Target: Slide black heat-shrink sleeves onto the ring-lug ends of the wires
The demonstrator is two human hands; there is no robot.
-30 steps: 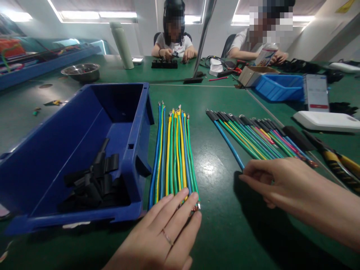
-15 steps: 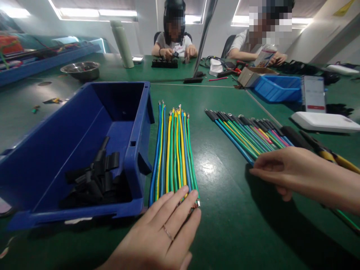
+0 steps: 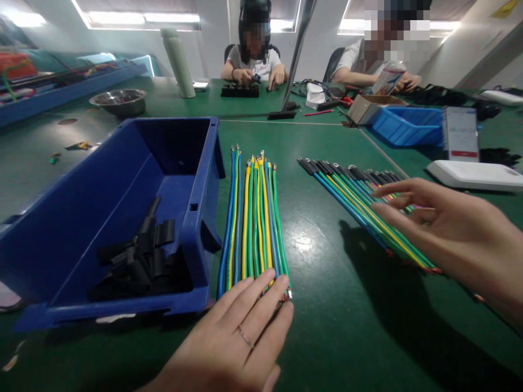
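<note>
My left hand (image 3: 241, 332) lies flat with fingers extended over the near ends of a row of blue, green and yellow cables (image 3: 256, 218). Metal lugs show at their far ends, and some bare copper and a lug show beside my fingers. My right hand (image 3: 457, 223) hovers over a second, slanted row of cables (image 3: 359, 204), thumb and fingers apart, with nothing visible between them. Black sleeves (image 3: 322, 165) cover the far ends of that row; copper ends show at its near side. My hand hides part of the row.
A dark blue bin (image 3: 200, 190) at the left holds several short black tubes (image 3: 141, 267). Farther off are a steel bowl (image 3: 118, 102), a pale green bottle (image 3: 178, 62), a light blue tray (image 3: 411, 125) and a white device (image 3: 476, 175). Two people sit across the table.
My right hand has come away from the near edge of the slanted cables and risen above them, its fingers spreading. My left hand has stayed on the other row.
</note>
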